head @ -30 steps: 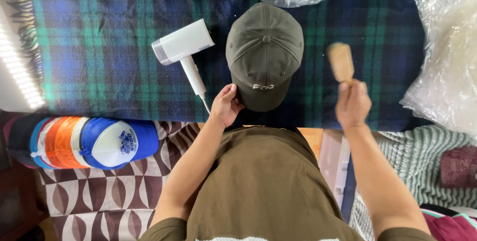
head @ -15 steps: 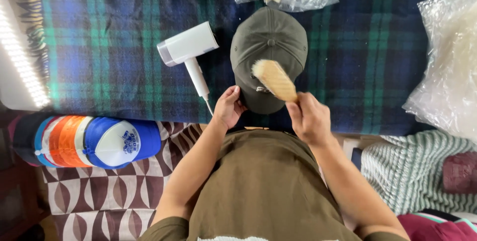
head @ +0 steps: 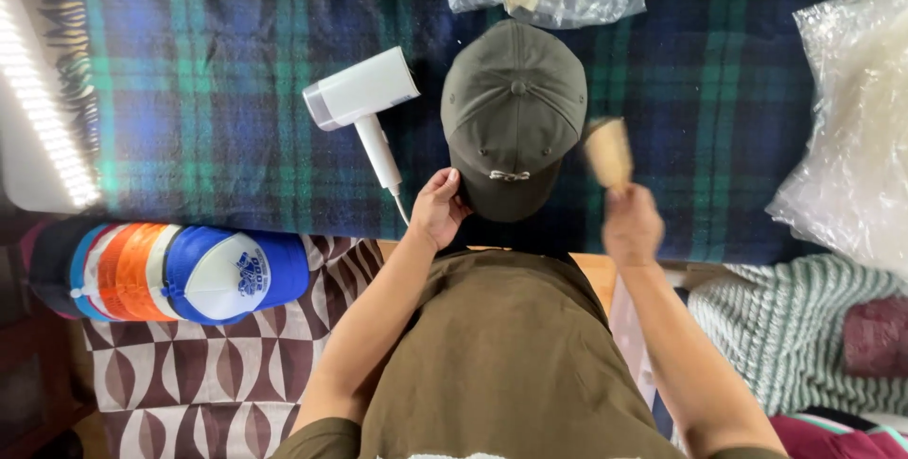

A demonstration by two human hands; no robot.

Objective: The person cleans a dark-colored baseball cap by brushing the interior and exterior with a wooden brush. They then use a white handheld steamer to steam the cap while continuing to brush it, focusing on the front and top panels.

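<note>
Cap-brushing, stroke pending: olive baseball cap (head: 514,114) on plaid-covered counter (head: 218,90).
Left hand (head: 437,208) pinches brim; right hand (head: 632,225) clamped on wooden brush (head: 608,150), beside cap; next stroke needs crown contact.

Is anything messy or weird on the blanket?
Nothing stands out. The olive cap lies flat, the left hand at its brim, the right hand holding a blurred brush beside it. The white handheld appliance lies on its side.
</note>
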